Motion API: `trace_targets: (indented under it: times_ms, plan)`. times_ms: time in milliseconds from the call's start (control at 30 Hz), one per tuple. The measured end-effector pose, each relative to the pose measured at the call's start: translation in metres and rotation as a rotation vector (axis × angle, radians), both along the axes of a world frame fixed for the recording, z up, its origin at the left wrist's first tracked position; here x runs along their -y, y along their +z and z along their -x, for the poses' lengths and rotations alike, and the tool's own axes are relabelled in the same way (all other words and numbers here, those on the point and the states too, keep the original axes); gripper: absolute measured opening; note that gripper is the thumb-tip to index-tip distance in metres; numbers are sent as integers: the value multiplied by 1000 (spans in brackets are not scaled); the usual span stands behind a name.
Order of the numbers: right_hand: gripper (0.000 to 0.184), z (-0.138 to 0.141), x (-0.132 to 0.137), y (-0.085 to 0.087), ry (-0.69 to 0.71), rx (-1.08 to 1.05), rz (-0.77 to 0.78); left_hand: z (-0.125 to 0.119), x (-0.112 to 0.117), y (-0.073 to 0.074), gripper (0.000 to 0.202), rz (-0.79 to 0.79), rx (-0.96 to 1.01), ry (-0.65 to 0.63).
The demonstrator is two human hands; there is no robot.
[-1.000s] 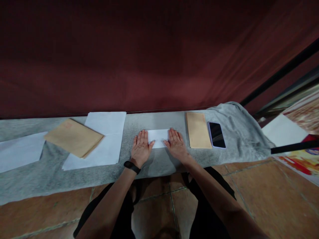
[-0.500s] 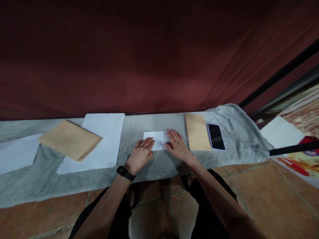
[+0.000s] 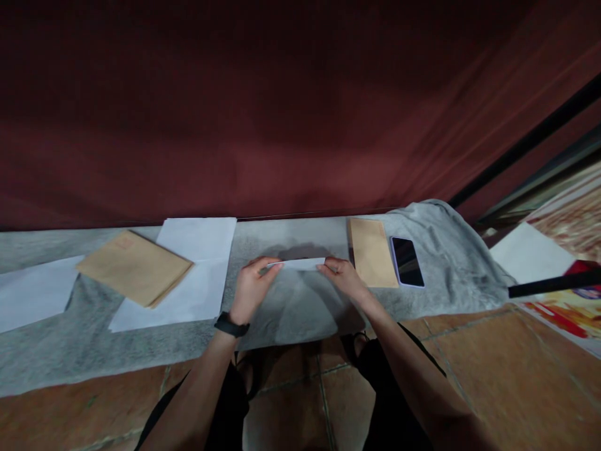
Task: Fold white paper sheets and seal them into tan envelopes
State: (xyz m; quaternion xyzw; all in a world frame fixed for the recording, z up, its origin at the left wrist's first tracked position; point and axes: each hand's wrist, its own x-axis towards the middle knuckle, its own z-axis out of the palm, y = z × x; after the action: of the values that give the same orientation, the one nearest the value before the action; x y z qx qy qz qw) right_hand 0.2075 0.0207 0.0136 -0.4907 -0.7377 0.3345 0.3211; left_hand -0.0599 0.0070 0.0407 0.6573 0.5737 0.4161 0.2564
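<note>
Thumbs and fingers of the left hand (image 3: 251,287) and right hand (image 3: 347,277) pinch opposite ends of a smooth white paper (image 3: 303,264), seen as a slim strip between the front and back edges of the desk (image 3: 300,319). Fuzzy grey cloth (image 3: 446,266) covers it, rumpled at the right end. Flat brown envelopes (image 3: 374,257) and a glossy phone (image 3: 407,262) lie rightward; leftward, more brown envelopes (image 3: 134,268) rest across white sheets (image 3: 204,279).

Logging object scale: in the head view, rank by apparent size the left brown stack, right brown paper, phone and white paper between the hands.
Largest to smallest:
1. Left brown stack
2. Right brown paper
3. Phone
4. White paper, showing only as a thin strip
</note>
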Motion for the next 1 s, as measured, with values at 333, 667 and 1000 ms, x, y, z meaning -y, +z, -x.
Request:
trace_targets:
  times_ms: [333, 667, 1000]
  plan:
    - [24, 29, 7, 0, -329, 245, 185, -7, -11, -30, 53, 292, 237, 143]
    - [25, 34, 17, 12, -322, 646, 294, -23, -5, -35, 49, 77, -380, 130]
    - [41, 51, 24, 1, -245, 501, -134, -64, 25, -50, 53, -73, -747, -62]
